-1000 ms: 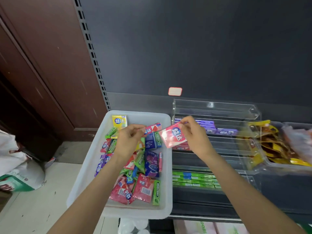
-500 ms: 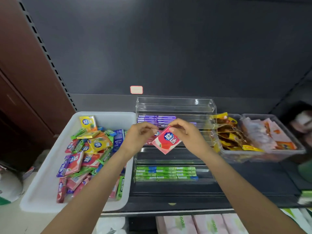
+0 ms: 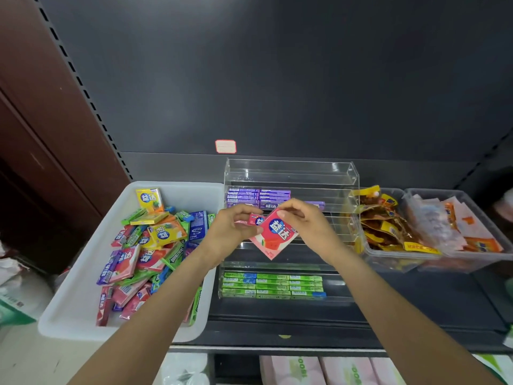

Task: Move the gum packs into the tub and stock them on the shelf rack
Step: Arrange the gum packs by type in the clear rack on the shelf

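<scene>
My right hand (image 3: 308, 226) pinches the top corner of a flat pink gum pack (image 3: 273, 236), held tilted in front of the clear acrylic shelf rack (image 3: 341, 176). My left hand (image 3: 231, 230) grips a smaller pink gum pack (image 3: 254, 219) that touches the flat one. The rack's upper tier holds purple packs (image 3: 258, 197); its lowest tier holds green packs (image 3: 273, 284). To the left, the white tub (image 3: 80, 273) is piled with several mixed gum packs (image 3: 150, 245).
Two clear bins of snack packets (image 3: 388, 229) stand right of the rack on the dark shelf (image 3: 416, 295). A white price tag (image 3: 225, 146) sticks to the shelf's back panel. Pink boxes (image 3: 294, 369) sit on the level below. A brown wall stands at left.
My view has shifted right, so the tub now lies at left. My left hand left the tub with a small pink pack and met the right hand's pack before the rack.
</scene>
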Demonstrator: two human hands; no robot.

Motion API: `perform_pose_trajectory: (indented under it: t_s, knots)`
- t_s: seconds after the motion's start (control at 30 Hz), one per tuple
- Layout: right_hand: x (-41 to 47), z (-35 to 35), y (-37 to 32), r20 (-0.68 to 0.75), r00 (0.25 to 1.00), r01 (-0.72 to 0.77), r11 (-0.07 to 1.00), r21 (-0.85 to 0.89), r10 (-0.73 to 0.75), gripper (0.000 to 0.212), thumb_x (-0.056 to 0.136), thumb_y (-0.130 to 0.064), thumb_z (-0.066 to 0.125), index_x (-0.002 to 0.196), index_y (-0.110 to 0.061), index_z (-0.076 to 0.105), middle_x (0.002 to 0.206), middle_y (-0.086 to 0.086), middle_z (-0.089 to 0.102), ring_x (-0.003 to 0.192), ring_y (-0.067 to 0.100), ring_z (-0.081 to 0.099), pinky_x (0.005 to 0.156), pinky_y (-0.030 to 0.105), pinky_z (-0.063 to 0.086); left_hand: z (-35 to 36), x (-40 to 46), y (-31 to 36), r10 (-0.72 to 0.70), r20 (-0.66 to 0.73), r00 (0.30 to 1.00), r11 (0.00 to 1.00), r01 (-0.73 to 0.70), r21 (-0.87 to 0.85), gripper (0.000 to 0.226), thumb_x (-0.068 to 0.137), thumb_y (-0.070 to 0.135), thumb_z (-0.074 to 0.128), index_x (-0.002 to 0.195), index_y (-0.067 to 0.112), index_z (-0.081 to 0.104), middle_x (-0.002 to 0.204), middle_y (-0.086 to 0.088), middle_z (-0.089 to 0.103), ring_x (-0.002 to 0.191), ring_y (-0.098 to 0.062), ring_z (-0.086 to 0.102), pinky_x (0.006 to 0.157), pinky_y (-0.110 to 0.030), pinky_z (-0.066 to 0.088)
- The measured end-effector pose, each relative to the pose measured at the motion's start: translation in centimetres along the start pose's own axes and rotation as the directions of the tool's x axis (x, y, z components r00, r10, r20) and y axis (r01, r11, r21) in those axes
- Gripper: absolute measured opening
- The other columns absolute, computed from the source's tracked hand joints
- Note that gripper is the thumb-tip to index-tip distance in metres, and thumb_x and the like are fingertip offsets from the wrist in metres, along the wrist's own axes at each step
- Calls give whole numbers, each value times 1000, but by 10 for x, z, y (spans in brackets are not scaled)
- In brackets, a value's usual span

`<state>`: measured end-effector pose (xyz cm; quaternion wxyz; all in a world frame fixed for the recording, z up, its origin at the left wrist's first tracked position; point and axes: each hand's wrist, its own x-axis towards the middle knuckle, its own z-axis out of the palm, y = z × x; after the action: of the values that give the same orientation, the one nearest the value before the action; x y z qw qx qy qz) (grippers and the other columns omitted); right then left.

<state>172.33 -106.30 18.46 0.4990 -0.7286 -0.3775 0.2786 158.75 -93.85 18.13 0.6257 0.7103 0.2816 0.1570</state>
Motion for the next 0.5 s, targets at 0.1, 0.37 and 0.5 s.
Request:
perform_pose_trajectory:
  t_s: [0.1, 0.37, 0.5]
  knots:
    - [3, 2, 3, 63, 988, -149, 983, 108, 143, 24, 94, -33, 49, 104, -13, 61, 99, 6, 68, 95, 17, 65, 86, 34, 54, -6, 0, -5, -30, -3, 1000, 999, 29, -23, 26, 81, 10, 69, 98, 29, 63, 109, -8, 64, 102, -22, 65, 75, -42, 58]
    - [15, -3, 8, -82, 990, -94, 975, 201, 112, 10, 85, -6, 65, 94, -11, 68, 93, 5, 68, 90, 13, 64, 77, 28, 57, -17, 3, -13, -70, -33, 997, 998, 69, -11, 44, 84, 6, 64, 126, 14, 53, 101, 1, 67, 97, -14, 65, 73, -32, 59]
    - [19, -7, 30, -185, 982, -47, 995, -93, 29, 18, 84, -3, 65, 99, -10, 70, 93, 0, 68, 86, 9, 62, 77, 16, 50, -32, 3, -21, -70, -158, 985, 998, 71, 1, 35, 87, 6, 61, 122, 10, 58, 91, 2, 69, 91, -10, 66, 63, -21, 56]
